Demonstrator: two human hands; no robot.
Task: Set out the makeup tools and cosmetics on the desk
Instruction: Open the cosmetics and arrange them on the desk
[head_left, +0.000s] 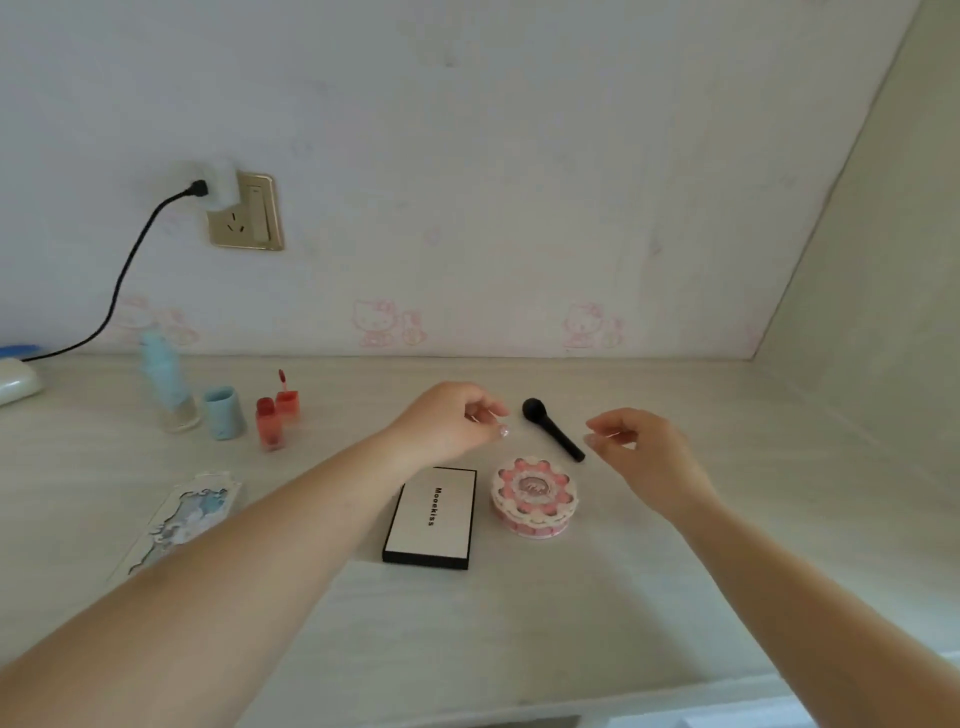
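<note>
A black makeup brush lies on the pale desk, its round head pointing away. My left hand hovers just left of the brush head, fingers loosely curled and holding nothing. My right hand hovers just right of the brush handle, fingers also curled and empty. In front of the hands lie a white, black-edged palette box and a round pink-and-white compact. At the left stand a red lip gloss bottle with its wand cap beside it, a blue bottle and its blue cap.
A flat blue-and-white decorated palette lies at the left, partly behind my left forearm. A wall socket holds a black cable running left to a white device. A side wall closes the desk at the right.
</note>
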